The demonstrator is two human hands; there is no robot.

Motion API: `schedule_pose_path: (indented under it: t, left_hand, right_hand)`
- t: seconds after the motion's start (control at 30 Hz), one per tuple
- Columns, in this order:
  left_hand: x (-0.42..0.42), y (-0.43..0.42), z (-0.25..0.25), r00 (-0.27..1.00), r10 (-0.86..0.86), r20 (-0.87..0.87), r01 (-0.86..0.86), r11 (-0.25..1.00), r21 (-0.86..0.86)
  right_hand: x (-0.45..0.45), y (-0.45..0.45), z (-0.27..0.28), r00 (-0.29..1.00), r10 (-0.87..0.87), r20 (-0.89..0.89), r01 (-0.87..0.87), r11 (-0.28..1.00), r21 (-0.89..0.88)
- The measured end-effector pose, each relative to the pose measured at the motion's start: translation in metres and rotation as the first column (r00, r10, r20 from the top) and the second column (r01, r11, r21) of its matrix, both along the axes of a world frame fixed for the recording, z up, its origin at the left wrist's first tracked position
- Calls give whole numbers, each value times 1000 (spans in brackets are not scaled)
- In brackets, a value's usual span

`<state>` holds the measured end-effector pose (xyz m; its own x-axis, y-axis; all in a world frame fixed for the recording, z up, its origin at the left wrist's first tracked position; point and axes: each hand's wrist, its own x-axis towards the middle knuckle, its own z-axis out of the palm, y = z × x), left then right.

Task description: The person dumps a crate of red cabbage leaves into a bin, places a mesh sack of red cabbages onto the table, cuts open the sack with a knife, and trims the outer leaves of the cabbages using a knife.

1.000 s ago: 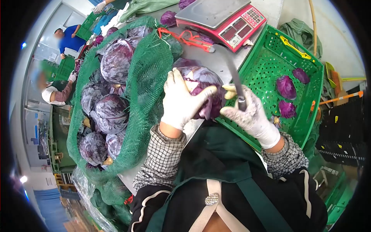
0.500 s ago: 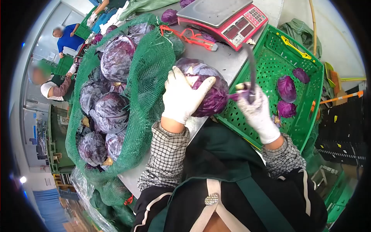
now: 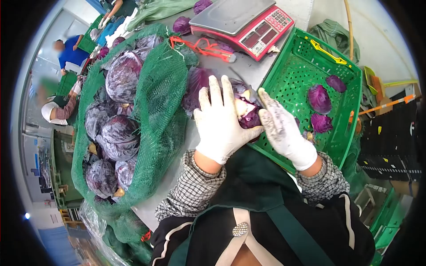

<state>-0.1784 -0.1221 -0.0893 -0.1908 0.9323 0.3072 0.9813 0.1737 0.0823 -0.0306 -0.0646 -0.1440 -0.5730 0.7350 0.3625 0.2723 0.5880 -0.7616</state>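
Note:
A red cabbage point(image 3: 250, 119) with its pale cut stem facing up is between my gloved hands, mostly covered by them. My left hand point(image 3: 222, 126) lies over its left side, fingers spread and thumb hooked along the near edge. My right hand point(image 3: 284, 131) is against its right side, fingers long and close together. A thin dark knife blade point(image 3: 238, 76) points up and left beyond the cabbage, seen nearly edge-on; its handle is hidden at my right hand. Left of the cabbage, a broad purple leaf point(image 3: 195, 88) shows behind my left fingers.
A green mesh sack point(image 3: 162, 93) full of red cabbages stands on the left of the metal table. A red scale point(image 3: 253, 33) is at the back. On the right, a green crate point(image 3: 288, 66) holds several purple leaves. Other people work at the far left.
The knife has swung from upright to pointing left across the cabbage. My right hand has moved in against the cabbage, whose stem now faces up. My left fingers have spread wider.

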Motion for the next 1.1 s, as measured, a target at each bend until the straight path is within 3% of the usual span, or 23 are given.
schedule_pose_path:
  t: [0.1,0.2,0.3,0.4,0.43,0.5,0.6,0.7,0.77,0.8,0.83,0.87,0.97,1.0,1.03,1.1]
  left_hand:
    - [1,5,-6,1000,-4,6,4,998,60]
    - [6,7,-8,1000,2,1,-2,998,62]
    - [10,12,-7,1000,18,-22,-17,999,51]
    - [8,18,-5,999,42,-26,-41,999,17]
    - [7,20,-5,999,45,-20,-45,999,13]
    - [4,21,-3,999,49,-6,-49,998,27]
    - [-3,16,-7,999,43,13,-44,997,61]
    - [-11,0,-12,998,0,66,-9,992,129]
    - [-27,-24,-20,986,-89,144,53,970,236]
    - [-43,-41,-31,957,-126,263,58,967,250]
    - [-62,-57,-43,913,-160,376,62,963,261]
    - [-77,-69,-58,826,-235,513,83,950,302]
    - [-85,-78,-54,816,-286,502,184,952,243]
    - [-80,-75,-54,735,-292,612,156,951,267]
    - [-80,-71,-55,754,-318,574,176,941,289]
    - [-84,-66,-52,698,-286,656,156,955,251]
  right_hand:
    - [-4,8,-1,999,-12,52,8,998,64]
    - [-5,11,15,981,-27,193,33,999,-24]
    - [-10,18,17,953,-52,297,50,999,14]
    - [-14,43,2,966,-72,248,41,991,131]
    - [-18,54,-2,988,-92,122,73,985,156]
    - [-20,68,3,990,-74,124,59,991,119]
    - [-24,77,14,933,-170,316,147,984,97]
    - [-14,87,-7,889,-229,396,190,973,134]
    - [6,97,-58,937,-260,231,253,965,62]
    - [19,94,-72,948,-291,125,284,956,75]
    - [33,83,-76,955,-270,123,295,916,-273]
    - [39,67,-66,954,-256,154,299,807,-509]
    - [40,50,-61,931,-334,149,358,752,-554]
    - [42,53,-71,938,-322,128,342,803,-488]
    - [47,61,-87,941,-323,104,336,848,-410]
    - [57,64,-88,939,-335,82,345,902,-259]
